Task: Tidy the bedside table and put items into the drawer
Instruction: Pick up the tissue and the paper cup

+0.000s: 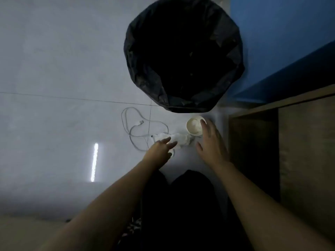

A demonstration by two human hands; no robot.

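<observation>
On the pale tiled floor lie a white charging cable [137, 126] in loose loops, a crumpled white tissue [179, 140] and a white paper cup [194, 126] with something white inside. My left hand [160, 151] reaches over the near end of the tissue, fingers apart, holding nothing. My right hand [211, 142] hovers open just right of the cup, fingertips at its rim. Whether either hand touches its object is unclear.
A bin lined with a black bag [183, 55] stands just beyond the cup. A wooden bedside unit [306, 151] with a dark open cavity is at the right, below a blue wall [282, 42]. My dark-trousered legs [181, 205] fill the bottom centre.
</observation>
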